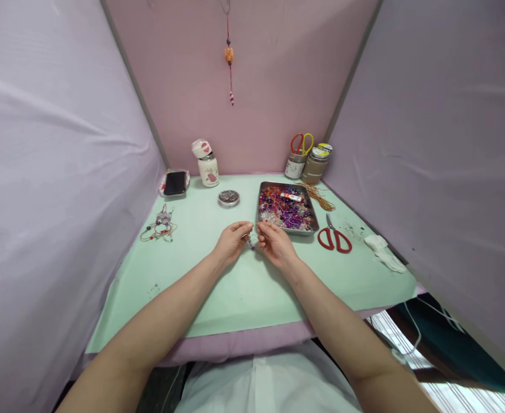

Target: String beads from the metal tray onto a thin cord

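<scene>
Between my two hands hangs a small beaded string [253, 246] with purple and clear beads, low over the green tabletop. My left hand [234, 241] pinches one side of it between thumb and fingertips. Facing it, my right hand [274, 241] has its fingers closed on the other side. The fingertips of both hands are close together, and part of the string is hidden by them. Just beyond my right hand lies a metal tray [306, 232] full of purple, red and clear beads, with a small red-and-white tube [291, 197] on top.
Red-handled scissors [335, 236] and a white cloth [384, 253] lie right. Brown cords [318, 196] and two jars [317, 164] stand behind. A round bead tin [228, 198], white bottle [209, 170], phone [175, 183] and beaded strings [161, 226] are left. A charm [228, 55] hangs from the backdrop.
</scene>
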Demonstrator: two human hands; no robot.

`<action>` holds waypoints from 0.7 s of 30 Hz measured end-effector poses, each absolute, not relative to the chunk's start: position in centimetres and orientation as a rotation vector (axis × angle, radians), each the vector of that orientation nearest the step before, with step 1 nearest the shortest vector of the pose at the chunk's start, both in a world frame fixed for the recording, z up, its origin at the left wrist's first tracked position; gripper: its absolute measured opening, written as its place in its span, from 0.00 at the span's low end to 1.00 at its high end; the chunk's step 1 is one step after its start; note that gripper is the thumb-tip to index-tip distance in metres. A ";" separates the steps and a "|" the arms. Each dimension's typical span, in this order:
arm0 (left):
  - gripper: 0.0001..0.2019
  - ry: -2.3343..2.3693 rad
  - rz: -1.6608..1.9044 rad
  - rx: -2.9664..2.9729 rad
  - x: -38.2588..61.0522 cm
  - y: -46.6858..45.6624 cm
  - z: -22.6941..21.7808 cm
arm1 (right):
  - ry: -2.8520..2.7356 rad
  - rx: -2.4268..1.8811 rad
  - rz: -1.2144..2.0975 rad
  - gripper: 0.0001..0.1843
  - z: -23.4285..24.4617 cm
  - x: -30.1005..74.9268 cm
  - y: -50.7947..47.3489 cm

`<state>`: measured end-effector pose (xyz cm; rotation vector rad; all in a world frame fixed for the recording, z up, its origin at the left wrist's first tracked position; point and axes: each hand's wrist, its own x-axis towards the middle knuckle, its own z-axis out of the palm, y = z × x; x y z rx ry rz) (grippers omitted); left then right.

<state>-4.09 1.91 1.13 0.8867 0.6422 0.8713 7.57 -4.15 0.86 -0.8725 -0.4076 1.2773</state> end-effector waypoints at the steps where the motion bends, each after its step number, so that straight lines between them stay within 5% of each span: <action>1: 0.13 0.644 0.864 0.889 -4.1 1.9 1.2 | -0.422 -0.883 1.256 0.16 0.8 7.5 -4.1; 12: 0.12 0.606 0.866 0.899 -4.0 1.8 1.2 | -1.170 -1.416 0.426 0.09 1.1 8.0 -4.8; 21: 0.12 0.597 0.844 0.928 -4.1 1.8 1.1 | -1.317 -1.542 0.261 0.09 0.6 8.0 -4.8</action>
